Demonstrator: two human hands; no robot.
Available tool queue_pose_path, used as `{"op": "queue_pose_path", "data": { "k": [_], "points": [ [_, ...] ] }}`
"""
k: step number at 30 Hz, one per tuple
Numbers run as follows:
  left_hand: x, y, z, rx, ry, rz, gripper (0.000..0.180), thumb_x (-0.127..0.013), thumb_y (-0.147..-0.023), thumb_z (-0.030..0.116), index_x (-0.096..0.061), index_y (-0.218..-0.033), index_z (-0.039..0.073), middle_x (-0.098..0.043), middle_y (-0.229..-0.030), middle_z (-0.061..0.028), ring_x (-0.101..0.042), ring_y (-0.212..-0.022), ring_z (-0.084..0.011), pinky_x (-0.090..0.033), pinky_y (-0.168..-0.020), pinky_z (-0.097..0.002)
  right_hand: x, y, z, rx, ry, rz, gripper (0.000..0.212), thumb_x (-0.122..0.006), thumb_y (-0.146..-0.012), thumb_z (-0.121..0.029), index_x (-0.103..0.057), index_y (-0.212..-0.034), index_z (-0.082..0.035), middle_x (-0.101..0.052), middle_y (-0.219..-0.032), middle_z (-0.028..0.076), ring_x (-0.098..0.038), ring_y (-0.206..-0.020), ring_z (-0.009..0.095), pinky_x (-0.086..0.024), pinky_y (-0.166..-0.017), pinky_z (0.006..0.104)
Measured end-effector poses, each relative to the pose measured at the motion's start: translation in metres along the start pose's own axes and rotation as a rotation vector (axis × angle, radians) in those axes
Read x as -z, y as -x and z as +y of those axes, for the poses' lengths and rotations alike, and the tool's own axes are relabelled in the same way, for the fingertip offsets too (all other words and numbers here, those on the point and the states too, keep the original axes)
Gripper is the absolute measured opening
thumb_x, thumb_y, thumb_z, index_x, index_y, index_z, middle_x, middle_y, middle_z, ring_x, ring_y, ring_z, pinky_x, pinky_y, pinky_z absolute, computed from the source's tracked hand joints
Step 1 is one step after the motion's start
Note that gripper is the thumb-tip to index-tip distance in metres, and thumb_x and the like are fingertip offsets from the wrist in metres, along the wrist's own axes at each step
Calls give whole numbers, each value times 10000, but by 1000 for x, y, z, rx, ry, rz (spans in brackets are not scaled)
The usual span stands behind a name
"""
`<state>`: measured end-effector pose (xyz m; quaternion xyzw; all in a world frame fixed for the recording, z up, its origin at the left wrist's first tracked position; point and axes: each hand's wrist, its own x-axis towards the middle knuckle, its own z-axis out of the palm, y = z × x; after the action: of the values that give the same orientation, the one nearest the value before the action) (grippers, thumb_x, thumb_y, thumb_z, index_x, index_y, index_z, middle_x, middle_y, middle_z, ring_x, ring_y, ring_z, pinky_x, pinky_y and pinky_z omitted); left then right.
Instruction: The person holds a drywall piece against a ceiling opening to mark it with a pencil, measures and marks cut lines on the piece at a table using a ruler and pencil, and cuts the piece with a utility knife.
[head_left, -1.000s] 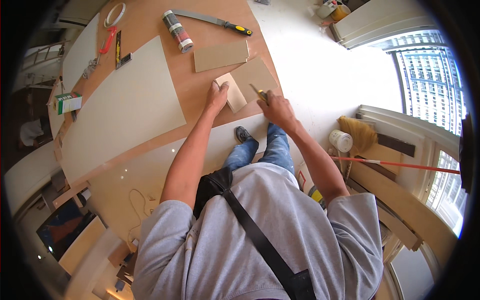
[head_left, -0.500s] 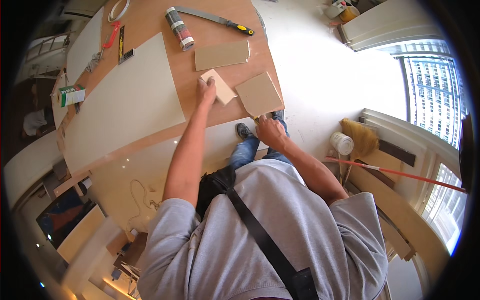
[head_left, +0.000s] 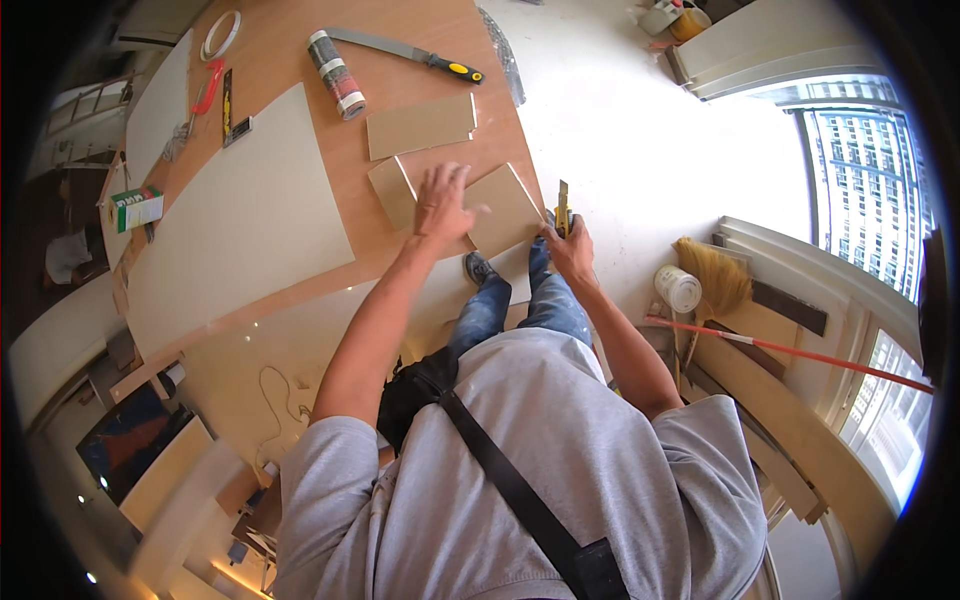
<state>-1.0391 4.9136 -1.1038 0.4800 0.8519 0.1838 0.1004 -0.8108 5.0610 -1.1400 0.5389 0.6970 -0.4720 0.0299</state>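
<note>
My left hand (head_left: 443,203) hovers with fingers spread between two tan board pieces, holding nothing; whether it touches either is unclear. On its left lies a small board piece (head_left: 390,188), partly covered by the hand. To its right a larger board piece (head_left: 505,208) rests at the near corner of the table. My right hand (head_left: 574,252) grips a yellow utility knife (head_left: 563,214) just off the table's right edge, blade pointing away from me. A rectangular board piece (head_left: 420,127) with a notched corner lies farther back.
On the wooden table (head_left: 400,20) are a handsaw (head_left: 390,47), a printed tube (head_left: 338,78), a large white sheet (head_left: 250,200), a try square (head_left: 236,130), a red tool (head_left: 208,88), a tape roll (head_left: 221,36) and a can (head_left: 137,209). A white bucket (head_left: 678,289) and broom (head_left: 712,275) stand right.
My left hand has let go of the small board piece and moved right, its fingers opening. My right hand has drawn the utility knife rightward, away from the larger piece.
</note>
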Motion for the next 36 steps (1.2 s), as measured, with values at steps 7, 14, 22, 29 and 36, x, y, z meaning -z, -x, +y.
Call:
{"op": "queue_pose_path", "data": {
  "k": [7, 14, 22, 29, 36],
  "points": [
    [-24, 2, 46, 211, 36, -95, 732, -956, -641, 310, -556, -1201, 61, -598, -1161, -135, -550, -1172, -344, -450, -1030, -447, 2, 7, -12, -138, -321, -53, 481, -843, -809, -359, -636, -1053, 1, -676, -715, 86, -687, -637, 177, -544, -614, 338],
    [69, -45, 100, 12, 122, -262, 362, -770, -789, 65, -589, -1100, 104, -652, -945, -109, -655, -964, -335, -511, -813, -463, 39, 25, -25, 14, -567, -2, 430, -801, -914, -341, -580, -1074, -8, -704, -786, 115, -728, -689, 187, -578, -626, 355],
    [20, -41, 102, -210, -231, -190, 413, -627, -851, -6, -704, -1234, 128, -599, -1174, -58, -611, -1083, -289, -515, -897, -426, 94, 30, -42, 282, -38, 50, 414, -675, -976, -406, -597, -1134, -32, -704, -858, 242, -678, -827, 461, -523, -743, 515],
    [2, -28, 95, -186, -217, -126, 454, -607, -862, 7, -698, -1292, 123, -635, -1174, -54, -653, -1055, -281, -595, -862, -414, 90, 22, -13, 405, -31, 30, 317, -665, -966, -298, -580, -1136, -44, -686, -875, 240, -666, -834, 451, -510, -741, 522],
    [-1, -30, 98, -124, -228, -105, 432, -570, -889, 25, -705, -1289, 118, -670, -1177, -58, -666, -1058, -279, -593, -862, -414, 73, 5, -17, 553, -28, -21, 284, -661, -971, -219, -518, -1122, -28, -670, -884, 258, -667, -850, 441, -511, -738, 520]
  ]
}}
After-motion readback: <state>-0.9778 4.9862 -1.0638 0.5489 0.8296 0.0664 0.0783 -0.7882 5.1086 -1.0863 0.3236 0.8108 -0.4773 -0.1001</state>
